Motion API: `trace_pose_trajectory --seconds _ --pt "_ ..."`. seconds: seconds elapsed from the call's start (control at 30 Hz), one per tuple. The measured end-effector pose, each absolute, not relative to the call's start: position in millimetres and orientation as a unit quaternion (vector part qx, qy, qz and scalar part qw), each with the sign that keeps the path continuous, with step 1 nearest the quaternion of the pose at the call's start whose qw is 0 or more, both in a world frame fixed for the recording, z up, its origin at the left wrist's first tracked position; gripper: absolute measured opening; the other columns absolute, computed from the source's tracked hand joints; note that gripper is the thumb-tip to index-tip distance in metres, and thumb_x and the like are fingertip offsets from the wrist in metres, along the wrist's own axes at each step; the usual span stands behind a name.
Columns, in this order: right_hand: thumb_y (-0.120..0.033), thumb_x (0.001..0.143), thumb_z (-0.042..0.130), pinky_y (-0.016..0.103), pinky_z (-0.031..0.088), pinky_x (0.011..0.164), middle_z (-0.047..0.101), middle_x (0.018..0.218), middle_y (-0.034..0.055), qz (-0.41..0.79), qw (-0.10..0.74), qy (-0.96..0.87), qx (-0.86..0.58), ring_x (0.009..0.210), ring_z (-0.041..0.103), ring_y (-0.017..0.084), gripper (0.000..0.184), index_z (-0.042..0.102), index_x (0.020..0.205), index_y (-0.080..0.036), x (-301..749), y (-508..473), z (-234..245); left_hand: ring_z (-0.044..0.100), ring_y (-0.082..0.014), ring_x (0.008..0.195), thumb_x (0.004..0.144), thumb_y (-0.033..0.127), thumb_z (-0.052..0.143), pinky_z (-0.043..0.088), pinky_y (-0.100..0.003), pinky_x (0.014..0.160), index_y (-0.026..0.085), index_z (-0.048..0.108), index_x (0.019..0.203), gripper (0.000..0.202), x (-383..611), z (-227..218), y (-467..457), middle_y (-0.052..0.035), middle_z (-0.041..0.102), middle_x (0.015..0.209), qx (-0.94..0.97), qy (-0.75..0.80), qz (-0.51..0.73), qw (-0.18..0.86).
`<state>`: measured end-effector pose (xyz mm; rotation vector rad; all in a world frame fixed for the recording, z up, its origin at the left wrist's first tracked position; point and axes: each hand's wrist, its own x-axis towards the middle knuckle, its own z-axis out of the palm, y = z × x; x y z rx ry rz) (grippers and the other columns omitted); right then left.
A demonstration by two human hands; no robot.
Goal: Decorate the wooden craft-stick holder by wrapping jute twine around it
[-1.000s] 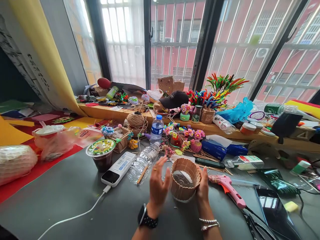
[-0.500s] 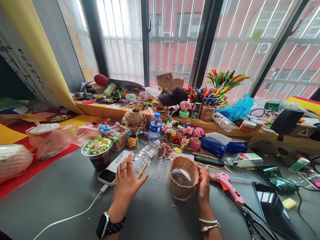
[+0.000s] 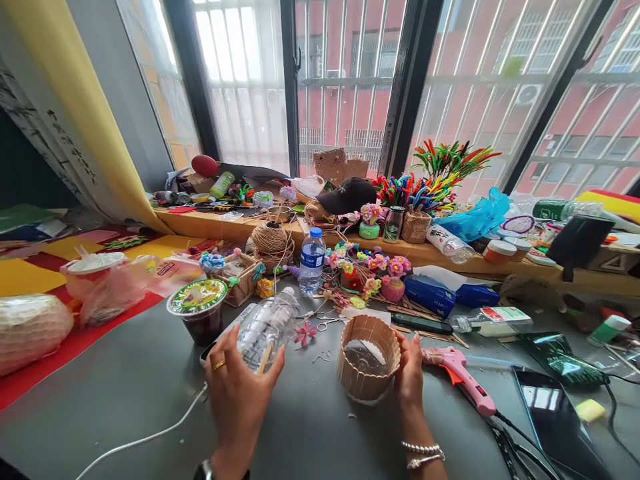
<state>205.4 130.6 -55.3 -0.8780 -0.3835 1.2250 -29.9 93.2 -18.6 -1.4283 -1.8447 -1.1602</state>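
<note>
My left hand (image 3: 243,377) grips the lower end of a clear plastic bottle (image 3: 265,327), thumb on one side and fingers on the other. A thin wooden stick (image 3: 266,358) shows at the bottle's near end. My right hand (image 3: 410,367) is closed against the right wall of a round container (image 3: 365,380) faced with flat wooden sticks, which stands on the table; some of its fingers are hidden behind the wall. Inside the container I see a clear plastic bottom. A pink flower (image 3: 305,333) lies between the bottle and the container.
A pink glue gun (image 3: 467,380) lies right of my right hand, its cord trailing forward. Left stands a lidded cup (image 3: 197,307), near a white cable (image 3: 145,433). Scissors (image 3: 327,323), a blue-capped bottle (image 3: 312,263) and crochet flowers (image 3: 373,263) are behind; a dark tablet (image 3: 555,413) lies right.
My left hand has closed on the clear bottle and shifted it left and towards me, baring the pink flower. My right hand and the container stay almost in place.
</note>
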Motion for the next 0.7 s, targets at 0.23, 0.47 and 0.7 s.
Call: trace_pose_trajectory --seconds 0.23,0.47,0.7 --pt "-0.071 0.061 0.055 0.032 0.047 0.071 0.068 0.083 0.0026 0.554 0.711 -0.181 -0.393 0.082 0.062 0.022 0.063 0.057 0.093 -0.017 206 129 -54 0.043 -0.037 0.114 0.07 0.059 0.057 0.034 -0.051 0.097 0.004 0.042 0.121 0.076 -9 -28 136 -0.0256 0.047 0.117 -0.553 -0.665 -0.428 0.263" --pt "-0.069 0.065 0.053 0.033 0.047 0.07 0.068 0.083 0.0035 0.553 0.711 -0.181 -0.394 0.08 0.062 0.023 0.061 0.055 0.096 -0.016 203 128 -53 0.034 -0.0359 0.124 0.082 0.043 0.05 0.032 -0.053 0.099 0.015 0.047 0.116 0.044 -4 -6 126 -0.0194 0.045 0.125 -0.572 -0.624 -0.478 0.234" --pt "-0.069 0.066 0.052 0.032 0.047 0.07 0.067 0.082 0.0025 0.55 0.714 -0.174 -0.396 0.083 0.062 0.023 0.06 0.054 0.096 -0.018 200 128 -53 0.047 -0.0258 0.114 0.08 0.03 0.048 0.038 -0.038 0.098 0.012 0.045 0.113 0.037 -26 96 182 -0.0156 0.052 0.116 -0.531 -0.625 -0.538 0.195"
